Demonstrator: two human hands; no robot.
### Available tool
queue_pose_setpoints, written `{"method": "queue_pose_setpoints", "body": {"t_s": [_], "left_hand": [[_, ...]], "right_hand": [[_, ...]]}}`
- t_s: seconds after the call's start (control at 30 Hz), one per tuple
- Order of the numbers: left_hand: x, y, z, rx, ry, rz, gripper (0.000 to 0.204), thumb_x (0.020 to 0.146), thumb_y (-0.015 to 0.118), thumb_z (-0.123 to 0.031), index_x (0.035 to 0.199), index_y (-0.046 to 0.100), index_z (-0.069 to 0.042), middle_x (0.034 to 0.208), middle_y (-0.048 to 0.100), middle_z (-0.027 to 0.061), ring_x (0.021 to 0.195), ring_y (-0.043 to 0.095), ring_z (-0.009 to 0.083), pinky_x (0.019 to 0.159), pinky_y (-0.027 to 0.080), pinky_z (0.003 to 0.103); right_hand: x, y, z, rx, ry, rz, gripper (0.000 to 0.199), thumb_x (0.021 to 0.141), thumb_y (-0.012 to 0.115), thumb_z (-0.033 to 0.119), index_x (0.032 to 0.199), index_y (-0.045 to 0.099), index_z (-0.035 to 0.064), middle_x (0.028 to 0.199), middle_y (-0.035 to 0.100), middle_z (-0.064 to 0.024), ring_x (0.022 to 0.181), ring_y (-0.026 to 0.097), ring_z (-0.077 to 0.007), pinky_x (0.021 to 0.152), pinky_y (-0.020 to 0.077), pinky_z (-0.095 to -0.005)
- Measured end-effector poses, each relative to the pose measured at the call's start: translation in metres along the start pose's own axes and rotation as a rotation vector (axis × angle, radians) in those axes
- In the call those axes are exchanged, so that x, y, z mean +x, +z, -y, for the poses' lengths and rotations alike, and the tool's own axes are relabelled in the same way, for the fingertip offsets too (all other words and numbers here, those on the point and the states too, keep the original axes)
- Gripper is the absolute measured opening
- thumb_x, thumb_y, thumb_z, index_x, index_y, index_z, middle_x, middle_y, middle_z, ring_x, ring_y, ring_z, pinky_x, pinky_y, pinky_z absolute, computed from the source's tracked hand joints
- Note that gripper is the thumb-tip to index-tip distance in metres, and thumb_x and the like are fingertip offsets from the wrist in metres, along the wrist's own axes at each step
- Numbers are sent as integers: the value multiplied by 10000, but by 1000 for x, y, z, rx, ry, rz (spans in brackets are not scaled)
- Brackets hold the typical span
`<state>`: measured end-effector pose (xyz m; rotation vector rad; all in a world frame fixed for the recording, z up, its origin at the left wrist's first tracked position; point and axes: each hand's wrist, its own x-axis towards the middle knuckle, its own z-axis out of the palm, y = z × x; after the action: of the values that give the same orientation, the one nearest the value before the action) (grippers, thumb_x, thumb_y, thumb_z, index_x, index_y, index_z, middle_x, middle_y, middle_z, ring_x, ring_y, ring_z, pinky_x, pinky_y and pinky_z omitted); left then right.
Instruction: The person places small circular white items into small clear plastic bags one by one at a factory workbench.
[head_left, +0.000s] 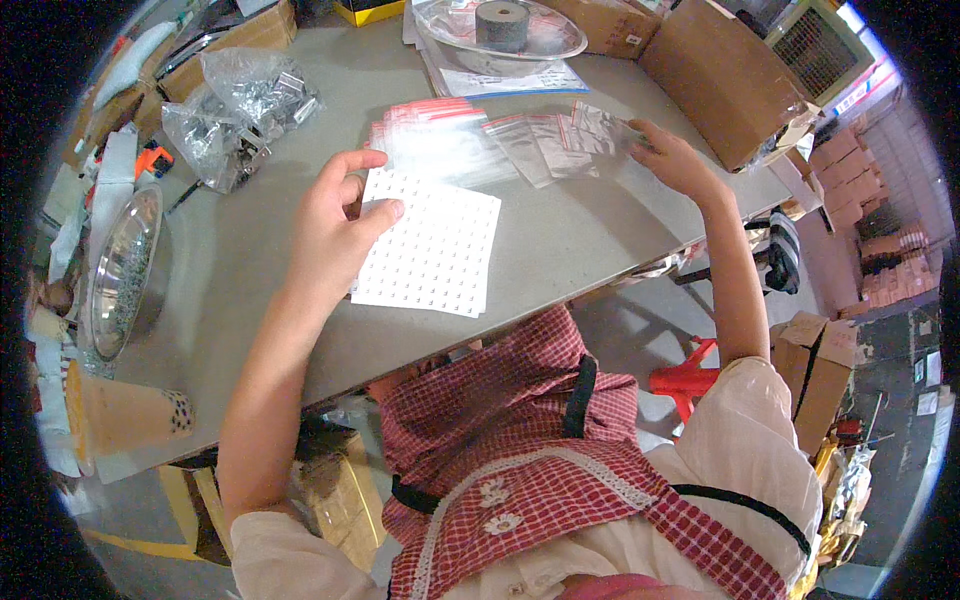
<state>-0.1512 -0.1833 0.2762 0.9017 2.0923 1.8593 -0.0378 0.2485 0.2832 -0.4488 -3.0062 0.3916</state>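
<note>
My left hand (340, 215) is at the left edge of a small stack of white label sheets (430, 245) printed with rows of tiny dark marks. Its thumb lies on the top sheet, the index finger reaches out above the corner, and the other fingers curl partly out of sight. Farther right, my right hand (672, 160) pinches the end of a clear zip bag (600, 128), its fingertips partly hidden. That bag ends a fanned row of small zip bags (540, 150). Just beyond the sheets lies a pile of clear zip bags (440, 140) with red strips.
Metal parts fill a plastic bag (240, 115) at the back left. A steel bowl (125, 270) of small pieces and a drink cup (130, 415) stand along the left. Behind are a tray (550, 40) with a grey roll and a cardboard box (720, 80). A red stool (685, 380) stands below.
</note>
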Motion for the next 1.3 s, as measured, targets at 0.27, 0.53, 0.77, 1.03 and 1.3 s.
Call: {"method": "queue_pose_setpoints", "body": {"t_s": [0.27,0.53,0.77,1.03,1.3], "left_hand": [[-3,0,-7,-15,-21,-7,375,835,650,-3,1194,543,-3,889,704,96,759,645,112,675,484,244],[-2,-2,-5,8,-17,74,321,847,648,-15,1158,571,-9,956,696,83,825,640,105,724,487,242],[0,-4,-2,15,-27,99,359,854,665,-52,1193,558,-7,1015,685,94,901,645,132,787,498,260],[-1,-4,0,13,-14,106,362,852,661,-49,1195,553,-8,1013,684,96,904,648,134,785,499,259],[1,-4,-1,28,-15,125,335,852,650,-31,1175,561,-9,980,692,83,880,649,124,767,497,252]], "right_hand": [[-3,5,59,45,-217,28,657,883,654,502,1401,500,128,1378,532,-197,1255,526,-332,1049,408,-395],[9,13,48,44,-358,-97,466,897,645,439,1219,663,103,1283,604,-173,1199,550,-348,1017,426,-416],[8,27,38,-55,-461,-258,424,927,617,394,1234,649,104,1250,614,-180,1169,554,-361,1020,416,-433],[8,28,40,-76,-439,-291,426,907,616,433,1198,649,123,1234,614,-152,1160,553,-357,1010,422,-449],[33,45,26,-359,-570,-464,209,916,592,255,1044,642,98,1000,621,-123,984,608,-343,786,536,-441]]}}
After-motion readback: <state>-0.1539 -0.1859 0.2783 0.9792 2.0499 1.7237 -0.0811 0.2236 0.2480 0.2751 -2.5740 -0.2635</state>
